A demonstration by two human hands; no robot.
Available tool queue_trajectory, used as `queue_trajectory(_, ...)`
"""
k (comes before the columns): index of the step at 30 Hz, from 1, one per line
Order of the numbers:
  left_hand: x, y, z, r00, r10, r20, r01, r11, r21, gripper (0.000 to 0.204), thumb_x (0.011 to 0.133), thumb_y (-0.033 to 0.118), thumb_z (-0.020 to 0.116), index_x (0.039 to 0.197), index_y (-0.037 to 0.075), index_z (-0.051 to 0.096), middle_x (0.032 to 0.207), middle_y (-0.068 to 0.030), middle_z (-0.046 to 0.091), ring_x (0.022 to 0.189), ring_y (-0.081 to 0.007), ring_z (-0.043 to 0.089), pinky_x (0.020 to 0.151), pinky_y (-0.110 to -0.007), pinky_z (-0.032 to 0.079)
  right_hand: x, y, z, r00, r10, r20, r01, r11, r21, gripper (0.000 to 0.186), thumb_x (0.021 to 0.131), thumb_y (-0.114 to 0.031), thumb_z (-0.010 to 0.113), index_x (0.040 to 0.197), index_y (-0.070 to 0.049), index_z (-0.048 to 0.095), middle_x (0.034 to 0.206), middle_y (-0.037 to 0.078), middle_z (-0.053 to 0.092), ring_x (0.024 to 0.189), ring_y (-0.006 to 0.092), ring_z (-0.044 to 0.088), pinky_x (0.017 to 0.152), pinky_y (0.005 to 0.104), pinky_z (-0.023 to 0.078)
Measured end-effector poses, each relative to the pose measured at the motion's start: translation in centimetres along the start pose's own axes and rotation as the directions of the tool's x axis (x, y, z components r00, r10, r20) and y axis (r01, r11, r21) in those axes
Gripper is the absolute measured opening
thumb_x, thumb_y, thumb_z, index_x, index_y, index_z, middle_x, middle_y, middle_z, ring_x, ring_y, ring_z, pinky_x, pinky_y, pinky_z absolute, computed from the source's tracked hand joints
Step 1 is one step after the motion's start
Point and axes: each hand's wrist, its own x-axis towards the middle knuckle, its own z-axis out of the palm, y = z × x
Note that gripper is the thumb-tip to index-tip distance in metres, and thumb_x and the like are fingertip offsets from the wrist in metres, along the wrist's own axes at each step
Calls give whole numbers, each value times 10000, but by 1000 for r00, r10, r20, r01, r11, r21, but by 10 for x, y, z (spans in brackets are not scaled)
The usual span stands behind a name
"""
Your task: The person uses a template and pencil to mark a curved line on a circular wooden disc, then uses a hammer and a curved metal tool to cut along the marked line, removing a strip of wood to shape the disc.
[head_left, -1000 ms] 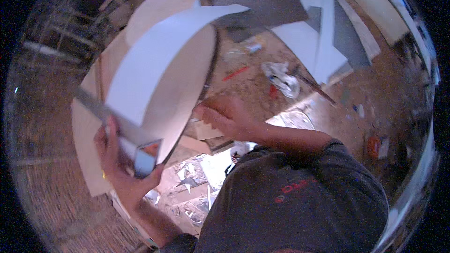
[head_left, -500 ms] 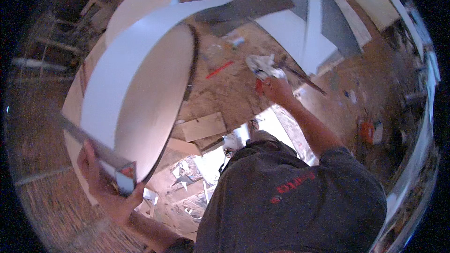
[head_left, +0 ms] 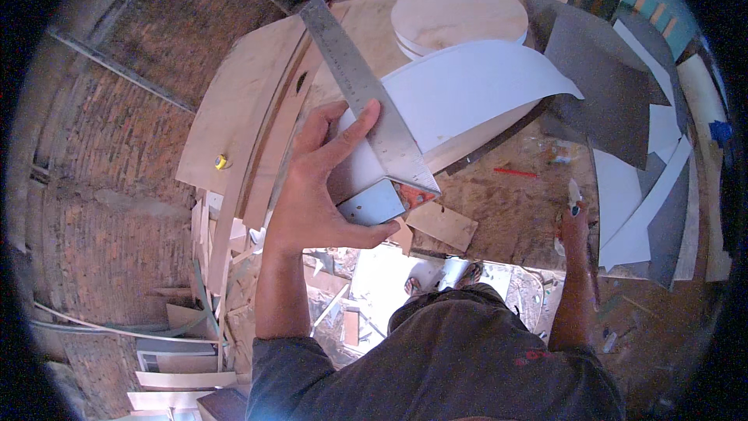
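Note:
A metal try square, its long steel blade (head_left: 362, 90) running up to the left, lies across the end of a white curved sheet strip (head_left: 475, 82). My left hand (head_left: 308, 187) spans it, fingers on the blade side and thumb by the pale blue stock (head_left: 372, 203). The strip bows up over a wooden board, its far end free. Toward the bench's front right, my right hand (head_left: 574, 226) is seen end-on with its fingers curled; what they hold, if anything, is unclear. A whitish rag (head_left: 574, 190) is just beyond it.
A red pencil-like stick (head_left: 514, 172) lies on the wooden bench (head_left: 499, 210). Round pale discs (head_left: 460, 15) stand behind the strip, and grey and white sheets (head_left: 600, 70) cover the right. A yellow tape measure (head_left: 220, 161) sits left. Offcuts litter the floor.
The view has swung left, shifting the bench rightward in the picture. My left hand still holds the square at the strip's end; my right hand appears nearer the bench's front edge.

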Motion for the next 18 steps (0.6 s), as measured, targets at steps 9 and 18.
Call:
queue_trajectory(9,-7,1,-6,998,-42,36,42,999,12,1185,444,322,954,1554,107,598,1389,-186,520,1266,-365,534,1146,-463,375,-65,-143,-134,940,186,286,-340,434,835,405,1104,-310,613,1452,-104,577,746,10,668,524,99,610,426,227,445)
queue_trajectory(18,-40,-2,-4,998,42,51,-41,999,-27,1211,448,330,953,1572,100,567,1440,-225,477,1320,-401,506,1153,-512,318,-175,-332,-205,998,-26,-65,65,677,733,483,1088,-209,550,1542,-65,471,820,76,716,528,114,622,484,244,513)
